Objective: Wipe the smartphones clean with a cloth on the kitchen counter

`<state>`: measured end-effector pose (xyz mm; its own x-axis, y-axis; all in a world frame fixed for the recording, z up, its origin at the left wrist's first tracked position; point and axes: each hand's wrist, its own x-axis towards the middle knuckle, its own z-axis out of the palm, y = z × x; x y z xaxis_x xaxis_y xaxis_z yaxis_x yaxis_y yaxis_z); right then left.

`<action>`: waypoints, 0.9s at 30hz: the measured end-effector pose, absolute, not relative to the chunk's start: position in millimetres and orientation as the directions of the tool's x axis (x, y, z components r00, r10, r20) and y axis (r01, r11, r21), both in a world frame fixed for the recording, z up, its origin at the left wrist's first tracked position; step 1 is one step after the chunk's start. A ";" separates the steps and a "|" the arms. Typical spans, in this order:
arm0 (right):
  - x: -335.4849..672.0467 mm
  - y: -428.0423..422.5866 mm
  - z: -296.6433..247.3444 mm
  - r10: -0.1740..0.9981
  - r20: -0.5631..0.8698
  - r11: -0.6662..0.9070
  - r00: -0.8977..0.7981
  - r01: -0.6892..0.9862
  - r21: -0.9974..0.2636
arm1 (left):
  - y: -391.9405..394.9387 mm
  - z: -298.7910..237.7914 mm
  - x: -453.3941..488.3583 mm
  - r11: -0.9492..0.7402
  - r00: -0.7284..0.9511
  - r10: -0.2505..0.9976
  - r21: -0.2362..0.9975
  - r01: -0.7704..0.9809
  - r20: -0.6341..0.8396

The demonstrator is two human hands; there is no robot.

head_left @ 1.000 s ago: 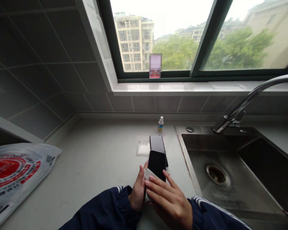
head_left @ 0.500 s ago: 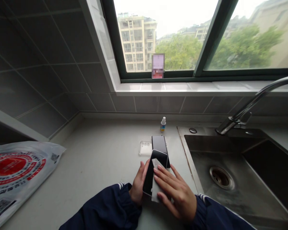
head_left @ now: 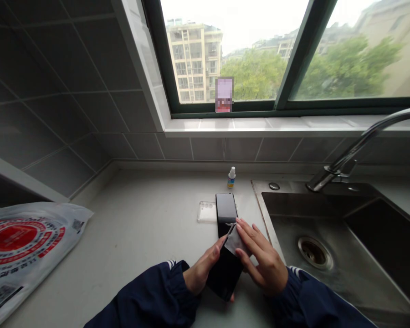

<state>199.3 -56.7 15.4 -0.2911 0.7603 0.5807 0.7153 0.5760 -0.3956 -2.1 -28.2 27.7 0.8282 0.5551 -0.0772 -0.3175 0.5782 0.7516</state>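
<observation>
My left hand (head_left: 202, 272) is closed around a black smartphone (head_left: 223, 275), held tilted above the counter, with a fingertip showing under its lower edge. Pressed against the phone's upper end is a thin grey-white wiping cloth (head_left: 235, 243), held by my right hand (head_left: 263, 262). The right fingers lie close together over the cloth at the phone's far edge. Just beyond, a second dark phone (head_left: 226, 207) lies flat on the counter, its near end hidden behind my hands. Beside it on the left is a clear phone case (head_left: 207, 212).
A small white-capped bottle (head_left: 231, 177) stands behind the flat phone. On the right are a steel sink (head_left: 287, 228) and a curved tap (head_left: 355, 141). A printed plastic bag (head_left: 30, 255) lies on the left of the pale counter (head_left: 150, 205), below a window.
The held phone has turned, its screen tilting away from view. My right hand has moved the cloth from along the screen to the upper end and edge.
</observation>
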 end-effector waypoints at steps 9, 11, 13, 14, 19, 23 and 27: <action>202.5 -56.1 19.6 0.871 0.491 0.424 0.004 0.499 -0.756 | -30.3 38.3 -0.1 0.555 0.843 0.534 0.780 -0.288 -0.069; 203.3 -56.4 19.3 0.900 0.431 0.353 0.062 0.473 -0.807 | -30.7 38.9 -0.4 0.555 0.848 0.525 0.784 -0.279 -0.070; 204.3 -56.1 20.1 0.915 0.391 0.305 0.098 0.466 -0.831 | -30.6 39.7 -0.6 0.551 0.850 0.521 0.790 -0.268 -0.075; 204.8 -55.8 20.8 0.920 0.376 0.287 0.110 0.464 -0.838 | -30.5 40.1 -0.7 0.547 0.850 0.522 0.793 -0.267 -0.074; 206.2 -55.2 23.4 0.949 0.277 0.189 0.154 0.425 -0.885 | -29.9 41.2 -0.9 0.538 0.847 0.528 0.798 -0.272 -0.067; 206.5 -55.9 21.8 0.959 0.225 0.142 0.173 0.396 -0.907 | -29.1 37.6 -0.9 0.549 0.849 0.525 0.786 -0.284 -0.059; 206.9 -54.9 20.9 0.960 0.199 0.114 0.198 0.372 -0.921 | -27.3 31.2 -0.3 0.570 0.845 0.532 0.758 -0.316 -0.049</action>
<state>206.9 -54.9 20.9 0.1978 0.9598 0.1993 0.3725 0.1145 -0.9210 -0.3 -27.3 31.2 0.8452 0.5322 -0.0486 -0.3155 0.5704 0.7583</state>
